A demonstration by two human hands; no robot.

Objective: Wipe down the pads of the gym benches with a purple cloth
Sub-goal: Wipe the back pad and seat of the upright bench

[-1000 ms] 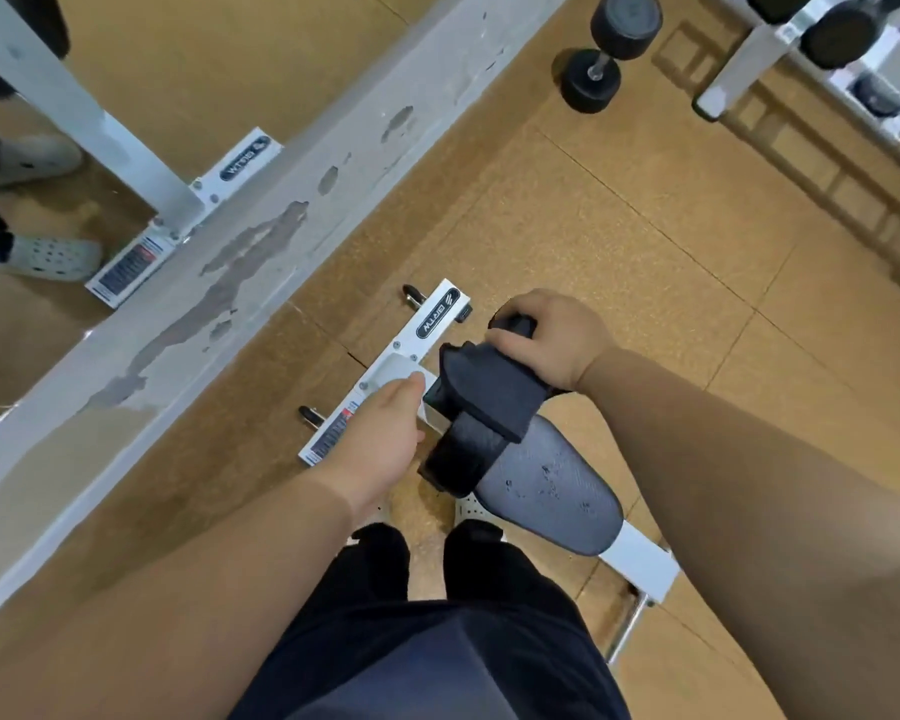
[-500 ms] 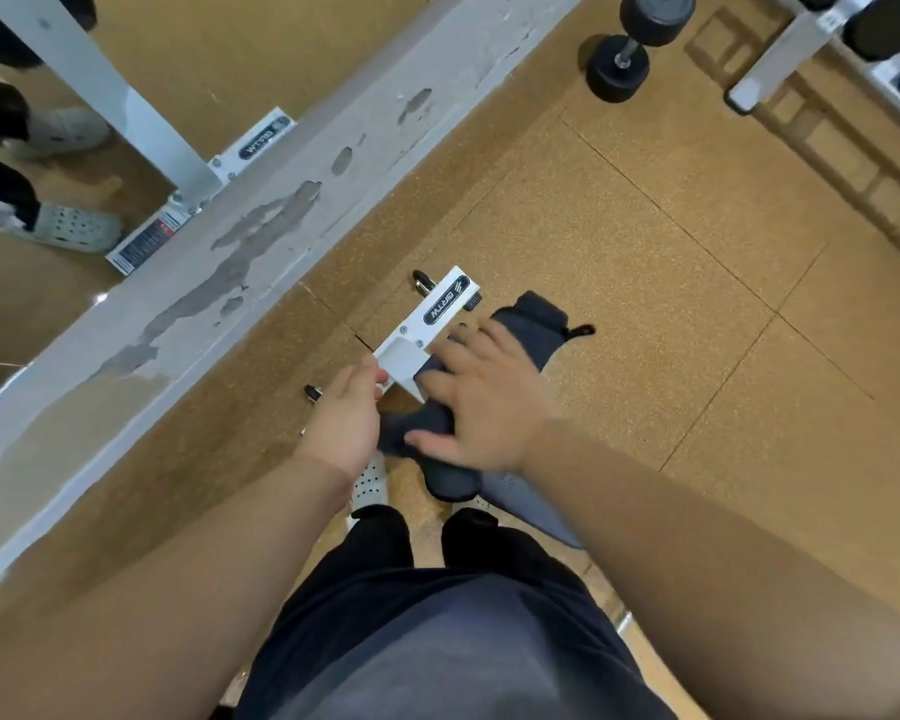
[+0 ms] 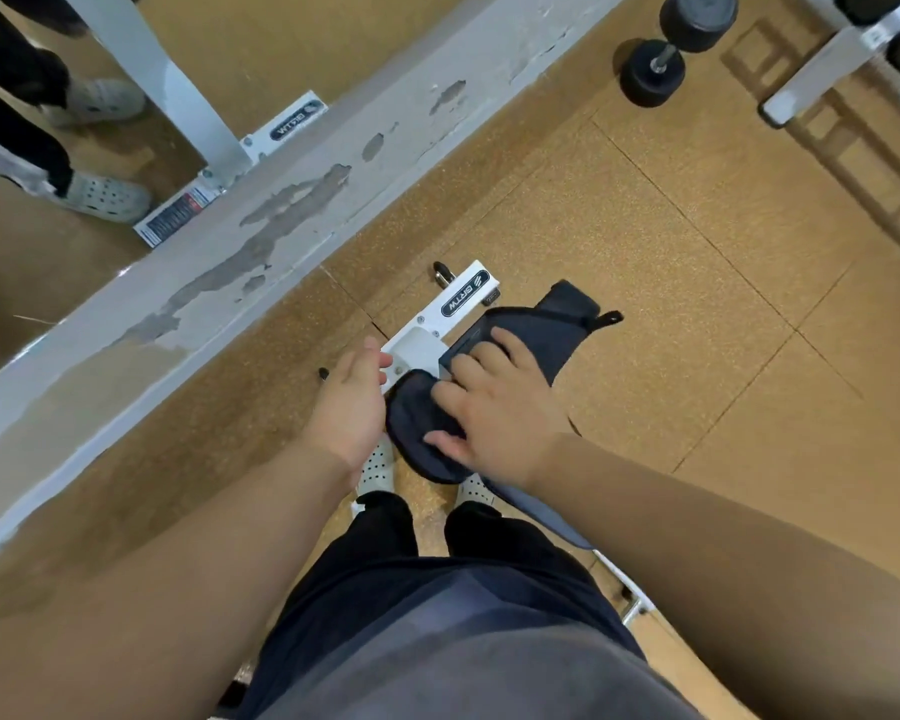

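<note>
A dark purple cloth point(image 3: 552, 324) lies draped over the upper end of the bench pad point(image 3: 541, 514), with one corner hanging off to the right. My right hand point(image 3: 494, 407) presses flat on the cloth with fingers spread, the thumb along the pad's rounded edge. My left hand point(image 3: 354, 402) sits against the pad's left side, fingers straight, holding nothing. Only a grey-blue strip of pad shows below my right wrist.
The bench's white foot bar point(image 3: 458, 304) rests on brown rubber flooring. A peeling white ledge point(image 3: 281, 200) runs diagonally under a mirror point(image 3: 48, 241). A black dumbbell point(image 3: 666, 49) and a white rack point(image 3: 827, 59) stand at the top right. My legs and shoes are below the pad.
My right hand went from gripping the bunched cloth at the pad's top to pressing it flat and sliding it down the pad. My left hand shifted from the foot bar to the pad's side.
</note>
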